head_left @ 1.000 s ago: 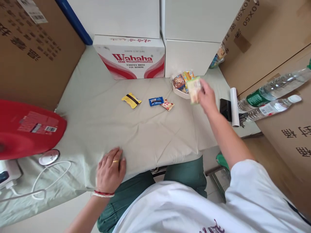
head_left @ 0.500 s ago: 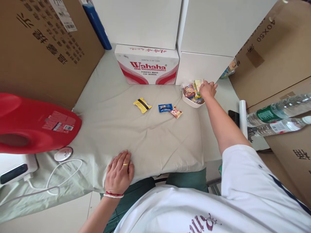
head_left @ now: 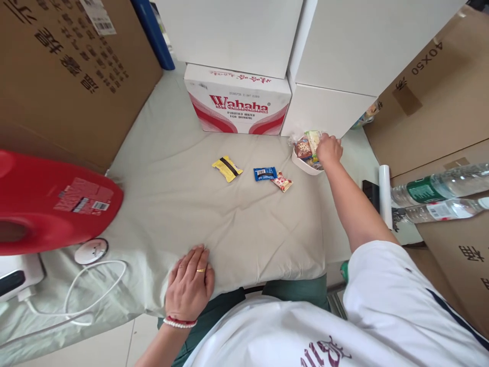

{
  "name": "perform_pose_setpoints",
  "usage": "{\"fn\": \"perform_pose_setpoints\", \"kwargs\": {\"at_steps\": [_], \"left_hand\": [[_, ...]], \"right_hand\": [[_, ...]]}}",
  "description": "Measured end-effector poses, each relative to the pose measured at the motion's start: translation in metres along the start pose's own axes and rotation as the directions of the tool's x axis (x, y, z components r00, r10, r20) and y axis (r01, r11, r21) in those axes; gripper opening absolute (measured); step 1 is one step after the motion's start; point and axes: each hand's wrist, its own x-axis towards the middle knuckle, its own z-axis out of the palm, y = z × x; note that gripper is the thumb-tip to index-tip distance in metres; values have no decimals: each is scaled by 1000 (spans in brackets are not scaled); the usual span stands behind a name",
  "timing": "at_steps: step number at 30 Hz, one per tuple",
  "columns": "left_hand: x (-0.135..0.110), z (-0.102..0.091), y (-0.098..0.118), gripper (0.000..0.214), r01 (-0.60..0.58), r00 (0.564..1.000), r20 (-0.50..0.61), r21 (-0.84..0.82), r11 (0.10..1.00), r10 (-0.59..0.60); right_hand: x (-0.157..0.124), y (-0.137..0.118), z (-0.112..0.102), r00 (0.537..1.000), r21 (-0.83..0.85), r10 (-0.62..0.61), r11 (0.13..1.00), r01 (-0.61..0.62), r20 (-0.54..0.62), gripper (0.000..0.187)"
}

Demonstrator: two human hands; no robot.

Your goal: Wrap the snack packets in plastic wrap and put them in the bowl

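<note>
My left hand (head_left: 189,283) lies flat on the cloth near the front edge, fingers stretched out, holding nothing. At the back right, my right hand (head_left: 329,149) is over a white bowl (head_left: 304,166) of wrapped snacks. Its fingers are curled at the edge of a pale green-and-yellow snack packet (head_left: 314,142); the fingertips are partly hidden. A brown snack packet (head_left: 303,149) lies beside it in the bowl. On the cloth left of the bowl are a yellow packet (head_left: 227,168), a blue packet (head_left: 264,174) and a red-and-cream packet (head_left: 282,181); the last two touch.
A Wahaba-style white-and-red water carton (head_left: 239,104) stands at the back beside white cabinets (head_left: 336,46). On the left are a cardboard box (head_left: 76,76), a red jug (head_left: 57,204) and a white cable (head_left: 69,295). Plastic bottles (head_left: 439,188) and a white roll (head_left: 385,196) lie right.
The view has shifted slightly. My right hand stays at the bowl, and the pale packet by its fingers sits a little lower and more tilted. My left hand rests in the same place.
</note>
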Motion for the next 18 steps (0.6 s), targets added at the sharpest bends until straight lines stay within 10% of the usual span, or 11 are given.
{"fn": "perform_pose_setpoints", "kwargs": {"at_steps": [8, 18], "left_hand": [[-3, 2, -2, 61, 5, 1000, 3, -31, 1000, -5], [-1, -1, 2, 54, 17, 999, -27, -10, 1000, -17]], "right_hand": [[69, -16, -27, 996, 29, -42, 999, 45, -74, 43], [85, -79, 8, 913, 69, -402, 911, 407, -73, 40]]}}
